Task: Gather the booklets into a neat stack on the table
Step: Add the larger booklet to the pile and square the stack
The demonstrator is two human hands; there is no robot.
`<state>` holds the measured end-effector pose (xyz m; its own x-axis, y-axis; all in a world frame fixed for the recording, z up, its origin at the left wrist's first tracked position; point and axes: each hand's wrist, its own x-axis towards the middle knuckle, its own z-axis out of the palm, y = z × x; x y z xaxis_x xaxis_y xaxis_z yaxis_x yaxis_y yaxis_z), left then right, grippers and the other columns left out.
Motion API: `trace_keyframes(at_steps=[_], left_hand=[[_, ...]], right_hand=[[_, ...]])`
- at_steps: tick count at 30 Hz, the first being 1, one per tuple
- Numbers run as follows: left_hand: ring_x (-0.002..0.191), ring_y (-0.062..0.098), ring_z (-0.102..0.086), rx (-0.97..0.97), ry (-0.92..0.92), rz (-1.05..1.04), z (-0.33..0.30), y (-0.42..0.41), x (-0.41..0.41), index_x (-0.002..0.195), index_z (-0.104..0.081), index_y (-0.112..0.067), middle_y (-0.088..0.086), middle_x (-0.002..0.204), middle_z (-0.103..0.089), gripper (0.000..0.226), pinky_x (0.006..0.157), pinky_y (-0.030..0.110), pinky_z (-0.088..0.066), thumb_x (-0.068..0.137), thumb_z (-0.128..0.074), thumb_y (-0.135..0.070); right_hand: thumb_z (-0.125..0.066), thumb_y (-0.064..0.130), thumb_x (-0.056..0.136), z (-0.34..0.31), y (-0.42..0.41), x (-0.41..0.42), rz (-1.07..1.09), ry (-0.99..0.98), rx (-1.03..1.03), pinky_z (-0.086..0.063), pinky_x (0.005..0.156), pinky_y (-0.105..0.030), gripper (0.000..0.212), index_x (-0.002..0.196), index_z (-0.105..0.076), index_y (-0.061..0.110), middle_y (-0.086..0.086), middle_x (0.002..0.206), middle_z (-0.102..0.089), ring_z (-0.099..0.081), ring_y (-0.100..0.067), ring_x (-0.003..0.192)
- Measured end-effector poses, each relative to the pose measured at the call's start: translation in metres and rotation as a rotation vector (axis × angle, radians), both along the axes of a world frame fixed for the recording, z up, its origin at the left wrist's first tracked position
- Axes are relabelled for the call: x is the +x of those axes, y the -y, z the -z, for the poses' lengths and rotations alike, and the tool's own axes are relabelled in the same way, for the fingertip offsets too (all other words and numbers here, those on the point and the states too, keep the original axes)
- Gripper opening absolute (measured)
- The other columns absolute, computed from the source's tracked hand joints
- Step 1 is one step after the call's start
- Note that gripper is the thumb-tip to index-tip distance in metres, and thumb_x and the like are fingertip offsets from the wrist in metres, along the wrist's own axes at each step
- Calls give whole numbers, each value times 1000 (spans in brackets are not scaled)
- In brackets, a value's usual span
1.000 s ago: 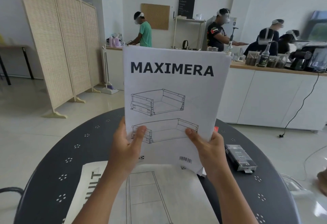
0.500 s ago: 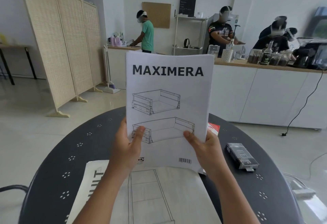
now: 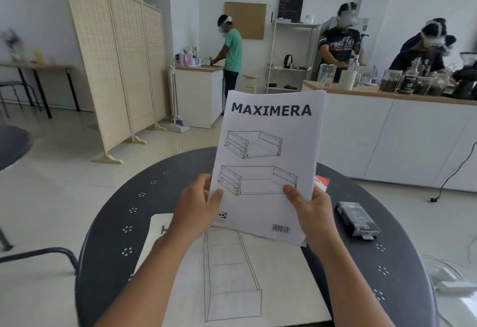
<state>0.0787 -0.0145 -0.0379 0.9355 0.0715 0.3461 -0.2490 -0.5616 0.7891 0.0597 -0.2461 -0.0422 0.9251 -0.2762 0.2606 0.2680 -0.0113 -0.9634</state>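
Note:
I hold a white booklet titled MAXIMERA upright above the round dark table. Drawer drawings cover its front, and several sheets show at its top edge. My left hand grips its lower left edge and my right hand its lower right edge. A second, larger white booklet with a cabinet drawing lies flat on the table under my forearms. My arms hide parts of it.
A small dark packet lies on the table to the right. A red-and-white item peeks out behind the held booklet. Beyond stand a white counter with jars, a folding screen and several people.
The held booklet has tilted slightly clockwise and looks narrower. The view has shifted left, so the booklet and my hands sit further right in the frame.

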Motion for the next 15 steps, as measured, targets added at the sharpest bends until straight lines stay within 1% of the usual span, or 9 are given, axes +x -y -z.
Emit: trace_keyframes(at_steps=[1, 2, 5, 7, 9, 11, 12, 13, 15], left_hand=[[91, 7, -61, 41, -20, -2, 0, -4, -5, 119, -59, -21, -10, 102, -65, 25, 72, 25, -47, 94, -61, -25], [95, 8, -60, 85, -41, -4, 2, -9, -11, 119, -59, -22, -10, 104, -64, 25, 75, 25, -46, 94, -61, -26], [113, 15, -56, 240, -91, -52, 8, -27, -29, 122, -60, -23, -6, 122, -62, 31, 94, 35, -45, 92, -62, -30], [125, 17, -50, 377, -93, -144, 10, -38, -44, 127, -58, -25, -5, 132, -57, 36, 105, 43, -37, 92, -61, -35], [137, 18, -38, 493, -97, -228, 9, -48, -60, 131, -54, -28, -5, 139, -49, 43, 109, 47, -28, 92, -60, -42], [146, 19, -23, 565, -154, -261, 10, -56, -76, 136, -47, -30, -5, 147, -40, 53, 111, 50, -24, 89, -58, -52], [147, 20, -19, 586, -205, -261, 11, -60, -82, 139, -43, -31, -5, 149, -36, 60, 112, 50, -23, 87, -57, -58], [147, 21, -17, 602, -266, -253, 12, -63, -89, 142, -38, -30, -4, 151, -32, 70, 111, 50, -23, 84, -55, -65], [146, 21, -17, 616, -383, -221, 14, -69, -104, 146, -30, -28, -3, 153, -27, 89, 112, 49, -23, 75, -51, -78]], right_hand=[[-70, 14, 95, 0, 1, -2, -4, -1, 8, -61, 60, -22, 10, 96, -75, 22, 10, 84, -82, -78, -11, 75], [-70, 13, 95, 0, 2, -5, -6, -5, 14, -61, 59, -22, 11, 96, -75, 23, 11, 83, -82, -78, -10, 74], [-70, 14, 95, -1, 0, -14, 0, -15, 7, -61, 61, -23, 12, 94, -73, 26, 12, 81, -81, -78, -7, 72], [-70, 14, 95, 1, -1, -21, 12, -23, -9, -62, 65, -25, 14, 94, -73, 28, 10, 84, -81, -78, -10, 75], [-69, 14, 96, 3, -2, -30, 21, -39, 4, -62, 70, -30, 13, 95, -72, 27, 7, 91, -80, -77, -15, 81], [-69, 15, 96, 7, -2, -41, 26, -65, -1, -63, 75, -37, 10, 100, -72, 23, 2, 96, -79, -76, -20, 85], [-69, 15, 96, 9, -1, -45, 29, -76, -8, -63, 76, -40, 10, 103, -72, 21, 1, 97, -79, -77, -21, 86], [-69, 16, 96, 10, 0, -51, 30, -82, -16, -63, 77, -41, 11, 105, -73, 20, 1, 98, -79, -77, -21, 87], [-68, 16, 96, 12, 4, -64, 40, -87, -17, -63, 76, -40, 10, 100, -73, 24, 2, 96, -80, -78, -19, 84]])
